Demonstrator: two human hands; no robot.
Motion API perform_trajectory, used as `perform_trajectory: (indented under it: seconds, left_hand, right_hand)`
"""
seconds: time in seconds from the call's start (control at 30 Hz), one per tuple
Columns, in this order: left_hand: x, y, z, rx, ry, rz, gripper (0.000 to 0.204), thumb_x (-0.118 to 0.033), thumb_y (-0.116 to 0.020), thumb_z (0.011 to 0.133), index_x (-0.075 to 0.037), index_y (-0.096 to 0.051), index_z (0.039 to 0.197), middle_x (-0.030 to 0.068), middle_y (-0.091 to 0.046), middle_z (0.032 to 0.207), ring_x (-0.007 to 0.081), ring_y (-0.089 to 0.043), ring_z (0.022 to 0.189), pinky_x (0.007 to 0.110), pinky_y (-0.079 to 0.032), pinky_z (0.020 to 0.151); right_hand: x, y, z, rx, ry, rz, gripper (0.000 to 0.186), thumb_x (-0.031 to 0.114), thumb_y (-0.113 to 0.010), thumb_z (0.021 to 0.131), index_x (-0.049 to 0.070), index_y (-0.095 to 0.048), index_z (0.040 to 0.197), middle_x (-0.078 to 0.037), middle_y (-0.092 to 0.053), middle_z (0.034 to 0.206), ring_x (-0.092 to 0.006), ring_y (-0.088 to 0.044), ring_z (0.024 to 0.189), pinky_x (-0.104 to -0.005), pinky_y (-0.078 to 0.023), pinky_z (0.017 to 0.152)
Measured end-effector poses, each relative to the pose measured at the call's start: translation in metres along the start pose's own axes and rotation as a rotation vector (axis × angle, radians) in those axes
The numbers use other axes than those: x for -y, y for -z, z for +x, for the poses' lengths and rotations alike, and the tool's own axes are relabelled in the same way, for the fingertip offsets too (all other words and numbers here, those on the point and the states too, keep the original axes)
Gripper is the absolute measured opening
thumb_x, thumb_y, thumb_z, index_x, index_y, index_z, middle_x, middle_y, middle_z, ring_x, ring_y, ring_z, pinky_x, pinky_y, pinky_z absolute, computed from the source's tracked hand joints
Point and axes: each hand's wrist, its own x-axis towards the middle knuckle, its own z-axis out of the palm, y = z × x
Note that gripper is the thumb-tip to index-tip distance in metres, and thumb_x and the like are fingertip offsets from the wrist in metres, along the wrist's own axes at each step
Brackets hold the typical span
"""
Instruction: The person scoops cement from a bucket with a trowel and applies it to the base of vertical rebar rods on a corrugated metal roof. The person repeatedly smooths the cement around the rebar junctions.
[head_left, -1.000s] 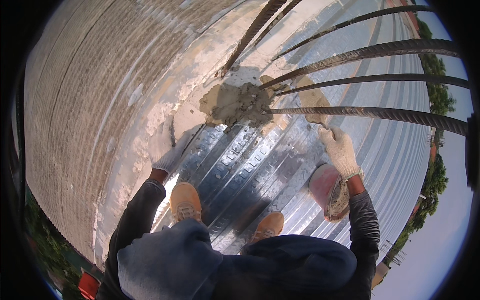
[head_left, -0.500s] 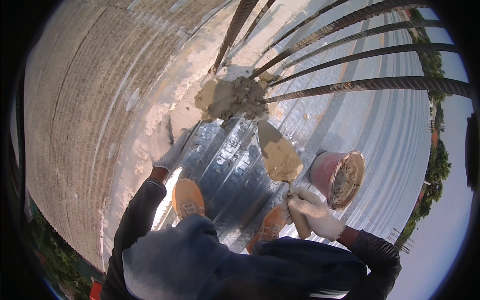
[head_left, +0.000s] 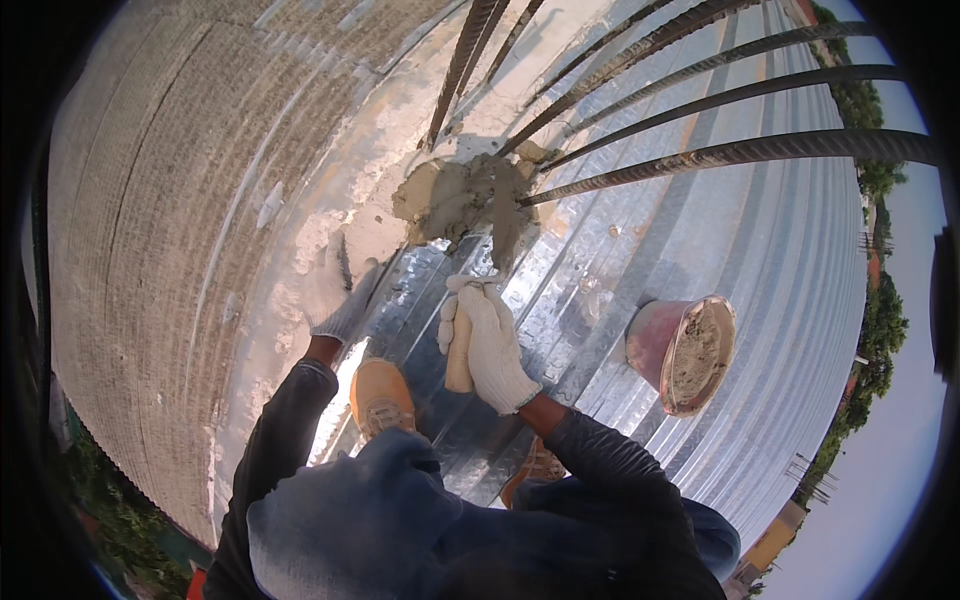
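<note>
- Metal decking (head_left: 760, 230): ribbed, bright; carries the bucket and both feet, presumably serving as the work floor.
- Steel bars (head_left: 740, 155): several, fanning out from beside the mortar; the lens bends them.
- Bucket (head_left: 652, 345): reddish, grey residue inside; stands on the decking to the right, probably placed there to be within right-arm reach and off the footing.
- Mortar mound (head_left: 440, 200): wet-looking, heaped around the feet of the nearer bars, ahead of the shoes.
- Trowel (head_left: 459, 355): handle toward the body, coated blade over the mound's near right edge; likely aimed so for reach beside the bars. Blade contact or slight gap: cannot tell.
- Right grip (head_left: 492, 345): gloved, fingers closed round the trowel handle.
- Left grip (head_left: 330, 280): gloved, at the pale ledge, perhaps for support; glare hides the fingers, opening cannot be told.
</note>
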Motion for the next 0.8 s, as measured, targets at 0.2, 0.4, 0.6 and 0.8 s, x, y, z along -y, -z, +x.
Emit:
perform_trajectory:
  seconds: [0.2,0.4,0.6,0.8]
  left_hand:
    - [0.009,0.002,-0.001,0.022,0.036,-0.047,0.088,-0.054,-0.078,0.101,-0.004,-0.056,0.169,0.0287,-0.073,0.146,0.0479,-0.071,0.132,0.058,-0.057,0.113]
    - [0.010,-0.004,-0.002,-0.066,-0.055,-0.014,0.082,-0.047,-0.080,0.102,-0.001,-0.059,0.166,0.0299,-0.075,0.135,0.0470,-0.074,0.116,0.057,-0.058,0.102]
    - [0.012,-0.005,-0.003,-0.090,-0.084,-0.025,0.080,-0.046,-0.080,0.103,0.004,-0.061,0.162,0.0321,-0.075,0.134,0.0480,-0.076,0.117,0.055,-0.059,0.102]
    - [-0.006,0.007,-0.002,0.003,0.006,-0.076,0.079,-0.047,-0.079,0.104,0.004,-0.061,0.162,0.0321,-0.075,0.138,0.0490,-0.075,0.121,0.056,-0.058,0.106]
  right_hand:
    - [0.008,-0.029,0.074,-0.011,-0.041,0.162,0.031,0.034,-0.068,0.116,0.007,-0.068,0.132,-0.005,-0.070,0.097,-0.0163,-0.069,0.074,-0.0352,-0.058,0.062]
    - [0.021,-0.033,0.096,-0.075,-0.059,0.156,0.028,0.033,-0.069,0.115,0.008,-0.068,0.128,-0.004,-0.070,0.098,-0.0159,-0.069,0.076,-0.0366,-0.059,0.064]
    - [0.030,-0.037,0.128,-0.128,0.021,0.427,0.021,0.031,-0.065,0.116,0.012,-0.067,0.122,-0.002,-0.068,0.097,-0.0167,-0.069,0.079,-0.0377,-0.059,0.065]
    - [0.045,-0.051,0.149,-0.268,0.085,0.541,0.017,0.030,-0.064,0.113,0.014,-0.065,0.108,-0.002,-0.066,0.092,-0.0193,-0.066,0.073,-0.0417,-0.056,0.064]
